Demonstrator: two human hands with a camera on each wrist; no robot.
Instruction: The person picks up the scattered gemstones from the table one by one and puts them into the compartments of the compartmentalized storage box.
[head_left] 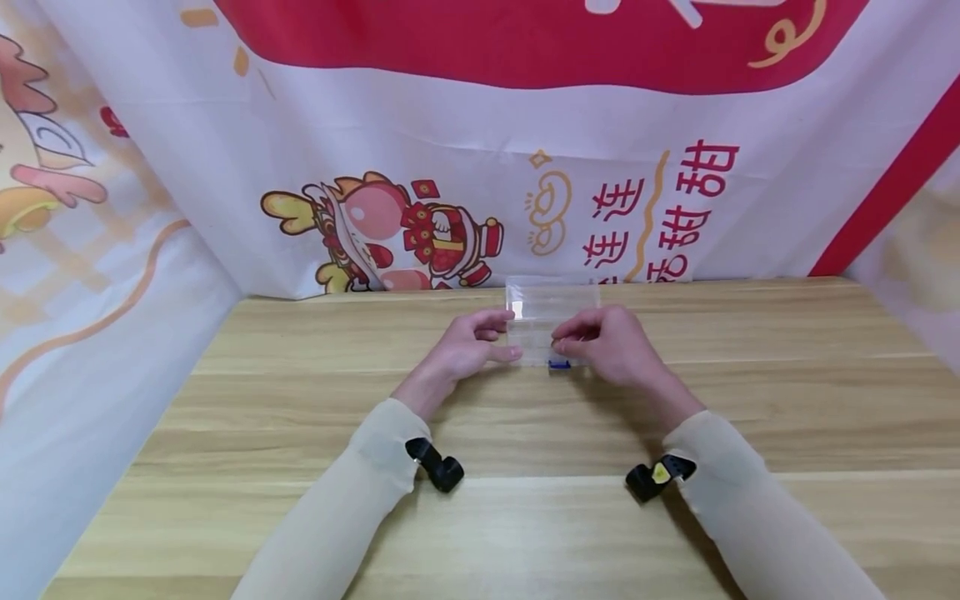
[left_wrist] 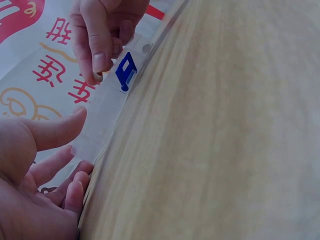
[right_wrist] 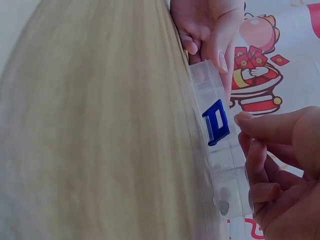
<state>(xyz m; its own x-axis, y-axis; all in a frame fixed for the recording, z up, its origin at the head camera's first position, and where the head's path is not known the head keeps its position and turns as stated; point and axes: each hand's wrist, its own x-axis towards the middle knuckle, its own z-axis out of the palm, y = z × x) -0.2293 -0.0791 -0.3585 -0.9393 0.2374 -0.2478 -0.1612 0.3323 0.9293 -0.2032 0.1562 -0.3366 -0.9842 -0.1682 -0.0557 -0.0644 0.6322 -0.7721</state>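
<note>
A clear plastic compartment box (head_left: pixel 531 335) with a blue latch (head_left: pixel 559 365) lies on the table, its clear lid (head_left: pixel 555 293) raised at the back. At the box's left end, my left hand (head_left: pixel 467 342) rests with thumb and fingers spread loosely around the corner. Over the middle of the box, my right hand (head_left: pixel 617 343) pinches a small pale piece (left_wrist: pixel 98 77) between thumb and fingertip; its kind is too small to tell. The right wrist view shows the blue latch (right_wrist: pixel 216 123) below these fingertips. A small grey round piece (right_wrist: pixel 224 206) lies in one compartment.
The wood-grain table (head_left: pixel 525 533) spreads out in front of the box. Close behind it hangs a printed white cloth (head_left: pixel 465 117), and another cloth (head_left: pixel 112 292) hangs at the left. Black wrist cameras (head_left: pixel 442 471) sit on both sleeves.
</note>
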